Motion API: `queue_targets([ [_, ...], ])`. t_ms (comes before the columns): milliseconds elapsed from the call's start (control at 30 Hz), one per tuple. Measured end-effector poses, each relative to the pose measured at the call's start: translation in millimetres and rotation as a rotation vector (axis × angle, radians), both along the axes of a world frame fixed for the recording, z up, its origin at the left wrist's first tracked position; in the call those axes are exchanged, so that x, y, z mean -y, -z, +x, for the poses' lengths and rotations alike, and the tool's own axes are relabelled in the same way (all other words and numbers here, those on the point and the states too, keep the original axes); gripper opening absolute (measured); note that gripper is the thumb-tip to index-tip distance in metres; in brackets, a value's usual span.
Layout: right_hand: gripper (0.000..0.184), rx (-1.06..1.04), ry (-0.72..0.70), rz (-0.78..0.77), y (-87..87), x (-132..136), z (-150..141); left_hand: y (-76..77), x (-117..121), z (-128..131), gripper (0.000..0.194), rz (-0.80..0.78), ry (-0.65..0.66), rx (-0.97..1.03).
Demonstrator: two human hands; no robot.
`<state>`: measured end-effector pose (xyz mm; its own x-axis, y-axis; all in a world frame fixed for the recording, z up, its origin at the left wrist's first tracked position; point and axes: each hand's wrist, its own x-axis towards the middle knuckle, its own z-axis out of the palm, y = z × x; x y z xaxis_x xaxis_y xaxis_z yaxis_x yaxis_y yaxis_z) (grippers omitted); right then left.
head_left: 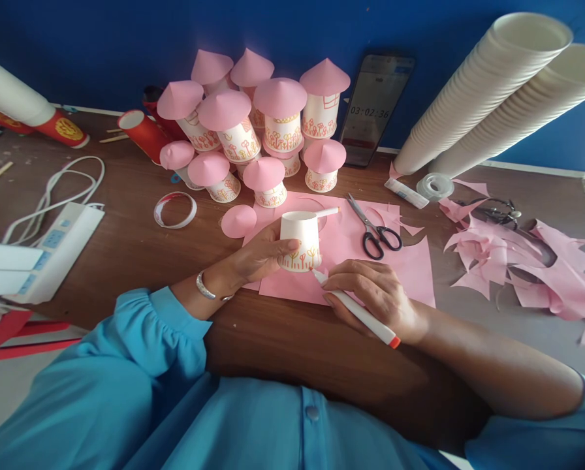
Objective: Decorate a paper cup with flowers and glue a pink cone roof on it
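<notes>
Brown tabletop (126,261), left hand (259,253) gripping paper cup (298,232), right hand (378,297) grasping marker (363,316)

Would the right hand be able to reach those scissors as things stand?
Probably yes: the scissors lie near the right hand, with nothing covering their handles, though its grip on the marker might get in the way.
</notes>
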<state>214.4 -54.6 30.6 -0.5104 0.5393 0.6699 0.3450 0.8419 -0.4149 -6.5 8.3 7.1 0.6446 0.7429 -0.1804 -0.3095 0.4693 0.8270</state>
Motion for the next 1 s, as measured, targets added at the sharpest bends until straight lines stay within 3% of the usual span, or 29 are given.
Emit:
queue_targets([
  [367, 0.021, -0.05, 0.001, 0.032, -3.1, 0.7, 2.1, -1.2, -3.3, 0.0, 0.065, -0.042, 0.01, 0.112],
  [567, 0.021, -0.044, 0.001, 0.022, -0.9, 1.1, 0.7, 1.9, -2.1, 1.0, 0.065, 0.024, 0.014, 0.075],
  [1000, 0.023, -0.034, 0.004, -0.002, 3.4, 1.9, -0.1, 0.7, -0.5, 1.1, 0.064, 0.008, 0.0, 0.003],
])
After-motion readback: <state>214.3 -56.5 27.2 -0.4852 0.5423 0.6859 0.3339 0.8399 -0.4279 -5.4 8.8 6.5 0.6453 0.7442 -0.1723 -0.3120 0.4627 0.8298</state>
